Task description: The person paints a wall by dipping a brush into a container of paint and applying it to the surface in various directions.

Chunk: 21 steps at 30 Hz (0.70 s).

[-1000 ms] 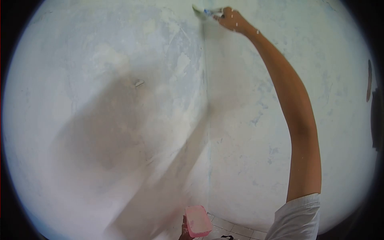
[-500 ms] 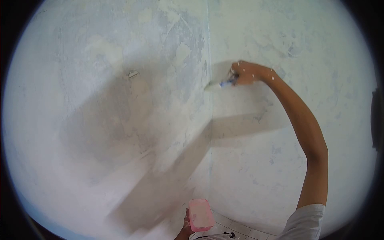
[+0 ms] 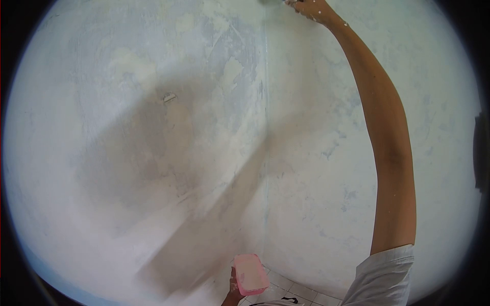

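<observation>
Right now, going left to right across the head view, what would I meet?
Small wall mark → left hand → pink container → right hand → white sleeve → dark shape at the edge.

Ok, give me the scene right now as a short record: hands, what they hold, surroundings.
Right hand: raised at the top edge of the view, partly cut off
Right hand holds: a tool, mostly out of frame
Left hand: low, at the bottom of the view
Left hand holds: pink container, with pale material inside
Walls: patchy left wall and right wall, meeting in a corner
Floor: pale tiles
</observation>
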Each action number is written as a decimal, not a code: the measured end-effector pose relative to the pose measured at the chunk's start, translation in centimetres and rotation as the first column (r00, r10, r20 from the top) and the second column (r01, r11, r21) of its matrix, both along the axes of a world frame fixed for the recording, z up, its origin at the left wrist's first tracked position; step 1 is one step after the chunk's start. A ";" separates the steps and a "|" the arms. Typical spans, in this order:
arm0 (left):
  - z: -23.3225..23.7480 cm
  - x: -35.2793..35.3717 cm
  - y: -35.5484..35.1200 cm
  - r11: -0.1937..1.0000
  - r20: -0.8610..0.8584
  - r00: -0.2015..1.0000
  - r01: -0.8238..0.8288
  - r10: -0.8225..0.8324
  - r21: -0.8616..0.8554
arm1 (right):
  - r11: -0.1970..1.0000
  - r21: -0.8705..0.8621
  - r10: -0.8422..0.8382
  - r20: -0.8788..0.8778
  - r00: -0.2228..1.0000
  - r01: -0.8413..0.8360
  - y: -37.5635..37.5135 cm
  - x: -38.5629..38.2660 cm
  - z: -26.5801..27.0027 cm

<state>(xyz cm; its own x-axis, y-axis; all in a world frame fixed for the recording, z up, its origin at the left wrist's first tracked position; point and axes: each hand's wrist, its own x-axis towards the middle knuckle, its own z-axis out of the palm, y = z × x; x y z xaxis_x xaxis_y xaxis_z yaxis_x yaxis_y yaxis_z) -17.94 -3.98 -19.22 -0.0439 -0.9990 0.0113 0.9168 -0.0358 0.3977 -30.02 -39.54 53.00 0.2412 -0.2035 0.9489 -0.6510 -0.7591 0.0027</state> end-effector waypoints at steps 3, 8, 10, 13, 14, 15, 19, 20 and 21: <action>0.4 0.1 0.3 0.997 0.103 0.994 -0.043 0.036 0.066 | 0.992 0.025 0.123 -0.171 0.978 -0.120 -1.9 1.4 -4.8; 0.8 0.0 0.8 0.998 0.114 0.992 -0.051 0.045 0.045 | 0.986 0.147 0.100 -0.178 0.979 -0.074 0.4 1.5 -18.1; 0.0 0.2 0.9 0.998 0.046 0.999 -0.025 0.023 0.062 | 0.927 0.370 0.187 -0.301 0.935 -0.067 0.8 0.7 -22.6; 0.1 0.0 0.9 0.998 0.018 1.000 -0.023 0.022 0.055 | 0.882 0.467 0.306 -0.478 0.824 -0.057 0.1 -0.8 -28.4; 0.3 0.0 0.9 0.998 0.058 0.997 -0.043 0.041 0.040 | 0.882 0.468 0.305 -0.478 0.824 -0.055 0.5 -1.5 -28.9; 0.6 0.0 0.9 0.998 0.057 0.998 -0.041 0.039 0.042 | 0.877 0.479 0.338 -0.566 0.752 -0.034 1.1 -2.0 -29.2; 1.0 0.2 1.0 0.997 0.021 1.000 -0.022 0.020 0.070 | 0.921 0.368 0.199 -0.726 0.658 0.127 -0.4 -0.8 -24.8; 1.0 0.2 1.0 0.996 0.031 0.999 -0.025 0.023 0.083 | 0.949 0.308 0.188 -0.721 0.667 0.066 -0.3 -0.6 -21.7; 1.1 0.2 1.1 0.996 0.031 0.999 -0.026 0.024 0.084 | 0.947 0.313 0.152 -0.628 0.763 0.070 0.6 -0.3 -18.8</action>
